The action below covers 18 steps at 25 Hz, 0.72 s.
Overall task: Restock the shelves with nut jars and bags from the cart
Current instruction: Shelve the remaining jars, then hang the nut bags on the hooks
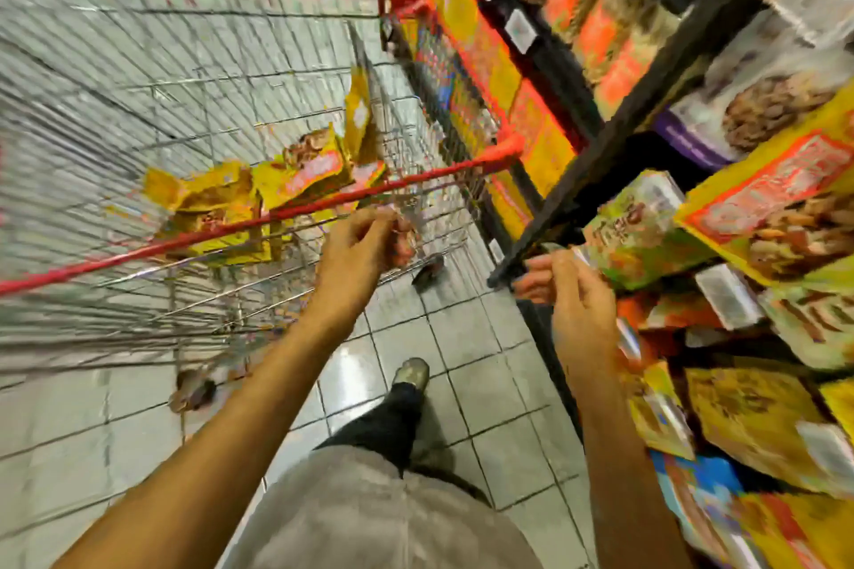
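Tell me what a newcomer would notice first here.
The red-rimmed cart on the left, with yellow bags heaped inside. On the right, the right hand pinches a green bag at the edge of the packed shelves. The left hand hangs curled over the cart's rim; blur hides whether it grips anything.

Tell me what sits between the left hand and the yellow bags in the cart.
In the head view, the cart's red rim and wire wall lie between the left hand and the yellow bags.
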### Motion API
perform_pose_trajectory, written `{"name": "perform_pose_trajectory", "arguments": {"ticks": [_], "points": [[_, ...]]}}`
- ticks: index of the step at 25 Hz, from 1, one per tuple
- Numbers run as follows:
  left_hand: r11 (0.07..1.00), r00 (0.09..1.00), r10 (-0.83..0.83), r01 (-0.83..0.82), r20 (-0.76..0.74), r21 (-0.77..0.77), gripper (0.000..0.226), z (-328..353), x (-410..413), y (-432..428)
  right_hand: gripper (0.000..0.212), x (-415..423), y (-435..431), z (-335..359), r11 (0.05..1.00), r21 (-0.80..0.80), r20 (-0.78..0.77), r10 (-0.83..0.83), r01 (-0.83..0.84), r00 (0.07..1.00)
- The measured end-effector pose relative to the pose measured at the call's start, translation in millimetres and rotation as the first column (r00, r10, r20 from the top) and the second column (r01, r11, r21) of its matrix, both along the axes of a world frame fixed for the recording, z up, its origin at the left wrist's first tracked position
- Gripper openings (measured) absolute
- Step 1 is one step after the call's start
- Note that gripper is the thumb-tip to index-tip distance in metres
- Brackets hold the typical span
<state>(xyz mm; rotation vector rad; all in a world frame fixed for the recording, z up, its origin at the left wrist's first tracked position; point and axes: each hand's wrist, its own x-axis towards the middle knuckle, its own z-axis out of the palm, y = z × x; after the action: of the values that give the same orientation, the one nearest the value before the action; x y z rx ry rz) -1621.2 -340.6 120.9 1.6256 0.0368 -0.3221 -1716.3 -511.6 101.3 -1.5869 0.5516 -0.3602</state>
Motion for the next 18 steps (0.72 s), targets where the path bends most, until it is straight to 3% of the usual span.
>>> {"name": "perform_pose_trajectory", "arguments": {"ticks": [4, 7, 9, 12, 14, 18], "points": [[0.946, 0.937, 0.305, -0.318, -0.17, -0.057, 0.03, -14, 5, 105, 0.033, 46, 100, -19, 0.945, 0.061, -0.058, 0.326, -0.323, 0.944], [0.909, 0.893, 0.394, -0.413, -0.216, -0.051, 0.031, -21, 41, 174, 0.028, 111, 156, -24, 0.866, 0.01, -0.045, 0.5, -0.5, 0.865], [0.917, 0.879, 0.356, -0.394, -0.316, -0.064, 0.026, -21, 78, 210, 0.029, 166, 188, -27, 0.856, -0.007, -0.024, 0.517, -0.518, 0.855], [0.928, 0.767, 0.172, -0.336, -0.618, -0.159, 0.015, -12, 128, 237, 0.032, 255, 236, -34, 0.837, 0.008, -0.096, 0.545, -0.547, 0.833], [0.939, 0.765, 0.142, -0.306, -0.628, -0.16, 0.01, -14, 172, 245, 0.034, 316, 263, -48, 0.823, 0.045, -0.196, 0.563, -0.566, 0.803], [0.898, 0.687, 0.311, -0.439, -0.656, -0.034, 0.024, -62, 272, 259, 0.032, 399, 277, -107, 0.822, 0.241, -0.48, 0.563, -0.516, 0.673]]}}
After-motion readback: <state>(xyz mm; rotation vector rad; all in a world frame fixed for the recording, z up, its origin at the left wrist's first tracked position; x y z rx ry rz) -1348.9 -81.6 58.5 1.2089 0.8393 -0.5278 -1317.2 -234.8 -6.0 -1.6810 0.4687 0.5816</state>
